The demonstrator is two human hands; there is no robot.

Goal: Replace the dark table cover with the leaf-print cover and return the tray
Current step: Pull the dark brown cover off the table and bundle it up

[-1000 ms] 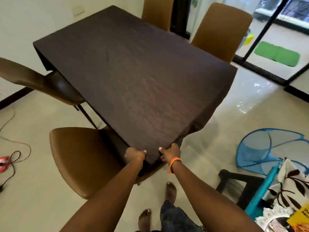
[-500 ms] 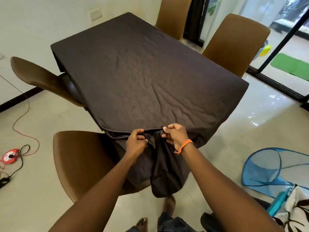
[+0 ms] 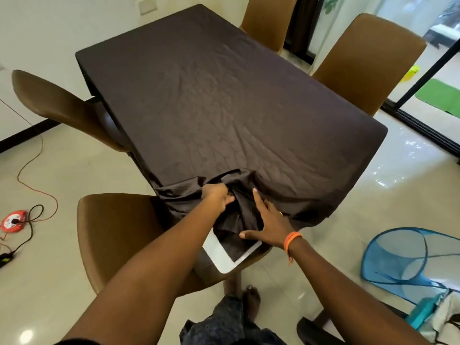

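Observation:
The dark brown table cover (image 3: pixel 224 95) lies over a rectangular table, bunched up at the near corner. My left hand (image 3: pixel 217 196) grips a fold of the gathered cloth there. My right hand (image 3: pixel 267 224), with an orange wristband, lies spread with straight fingers on the bunched cloth just to the right. Below the lifted cloth the white corner of the table (image 3: pixel 219 255) is bare. A piece of leaf-print cloth (image 3: pixel 448 312) shows at the lower right edge. No tray is in view.
Brown chairs stand around the table: one at the near left (image 3: pixel 119 235), one at the left (image 3: pixel 57 103), two at the far right (image 3: pixel 368 61). A blue mesh basket (image 3: pixel 408 257) lies on the floor at right. A red extension reel (image 3: pixel 13 221) with cables sits on the floor at left.
The cloth has been pulled back onto the table, baring the white table corner. My right hand has let go and now lies flat on the cloth; the left still grips.

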